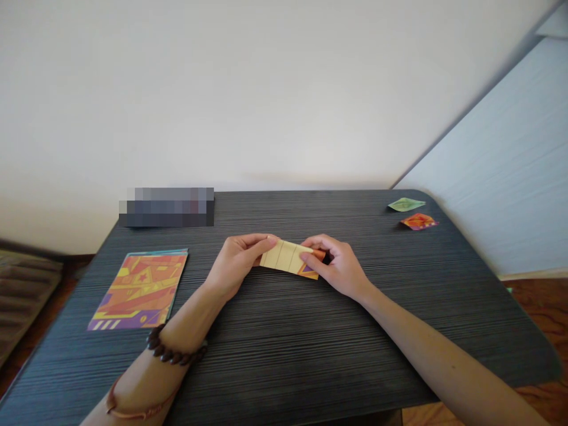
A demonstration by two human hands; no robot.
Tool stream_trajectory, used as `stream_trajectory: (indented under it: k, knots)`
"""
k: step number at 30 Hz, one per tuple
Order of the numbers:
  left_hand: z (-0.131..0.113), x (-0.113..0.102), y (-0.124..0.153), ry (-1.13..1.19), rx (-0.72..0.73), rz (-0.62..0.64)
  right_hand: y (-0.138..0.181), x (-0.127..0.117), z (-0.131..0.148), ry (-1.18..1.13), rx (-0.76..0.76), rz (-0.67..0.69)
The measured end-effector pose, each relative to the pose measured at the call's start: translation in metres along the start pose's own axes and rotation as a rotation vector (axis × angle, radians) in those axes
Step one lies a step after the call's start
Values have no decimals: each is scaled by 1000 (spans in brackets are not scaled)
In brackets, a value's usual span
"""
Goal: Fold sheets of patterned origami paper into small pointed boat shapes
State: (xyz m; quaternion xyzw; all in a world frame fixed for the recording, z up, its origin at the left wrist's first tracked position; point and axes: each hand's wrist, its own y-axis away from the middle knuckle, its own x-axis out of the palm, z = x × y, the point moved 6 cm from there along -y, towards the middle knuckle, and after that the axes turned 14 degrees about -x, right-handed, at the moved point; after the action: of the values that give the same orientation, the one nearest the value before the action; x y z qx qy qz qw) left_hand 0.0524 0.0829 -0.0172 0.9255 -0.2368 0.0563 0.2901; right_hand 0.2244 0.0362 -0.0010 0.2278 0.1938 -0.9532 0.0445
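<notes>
Between my hands, above the middle of the dark table, is a folded sheet of origami paper (286, 255). Its pale yellow side with straight crease lines faces me, and an orange and purple printed part shows at the right end. My left hand (242, 260) pinches the left end between thumb and fingers. With thumb on top and fingers behind, my right hand (335, 265) grips the right end. The fingers behind the paper are partly hidden.
On the left lies a stack of patterned paper sheets (142, 290). Behind it is a blurred-out dark object (166, 208). A green folded paper piece (406, 205) and an orange one (419, 222) lie at the back right of the table (284, 355). A wall (275, 94) rises behind.
</notes>
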Motion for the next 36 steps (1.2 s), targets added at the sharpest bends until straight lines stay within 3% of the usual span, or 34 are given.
stream_trajectory:
  k: [5,11,20,29,36]
  knots:
    - [-2,-1,1,-63,42,-53,1,1,-2,-35,26,23]
    - [-11,8,8,-347,198,-123,-3,4,18,24,-12,144]
    - [-3,21,11,-454,141,-153,-2,10,21,82,-3,60]
    - [-9,21,10,-605,204,-152,-3,8,29,178,-144,72]
    - [-9,24,18,-724,291,-284,-2,9,25,251,-112,93]
